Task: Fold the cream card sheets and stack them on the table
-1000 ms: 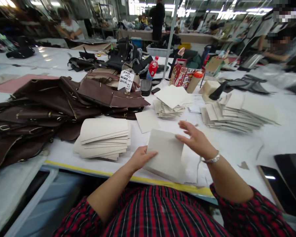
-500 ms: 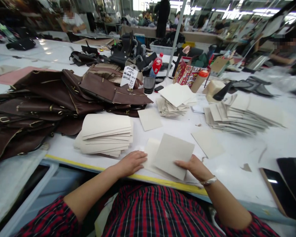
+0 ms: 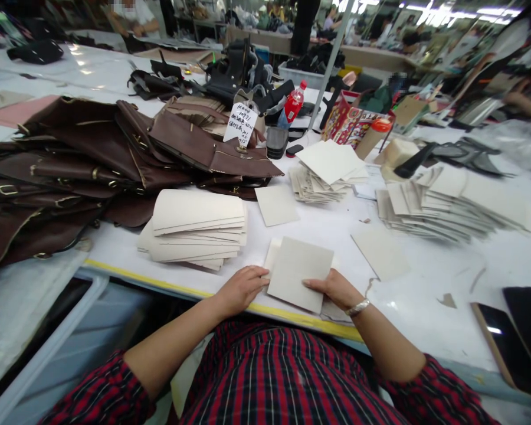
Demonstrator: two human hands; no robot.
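My right hand (image 3: 337, 290) pinches a pale square of cardboard (image 3: 298, 268) at its right side, thumb on top and fingers hidden beneath. Under this square lies another pale piece (image 3: 272, 252), of which only the left edge shows. My left hand (image 3: 245, 288) rests near the table's edge with its fingers stretched out, the tips at the left edge of these pieces. A stack of larger cream sheets (image 3: 199, 211) sits beyond my left hand. One loose square (image 3: 277, 205) lies behind the pieces, and a slanted one (image 3: 379, 254) is to the right.
Brown leather bags (image 3: 92, 141) are heaped at left, one with a handwritten tag (image 3: 240, 123). Farther back are a pile of squares (image 3: 331, 162) and a red-capped bottle (image 3: 294, 105). More pale pieces (image 3: 442, 200) fan out at right. A phone (image 3: 500, 336) lies near the right edge.
My right hand has moved left with the cardboard square, which now covers more of the piece beneath. My left hand stays beside it. The camera view has tilted down slightly.
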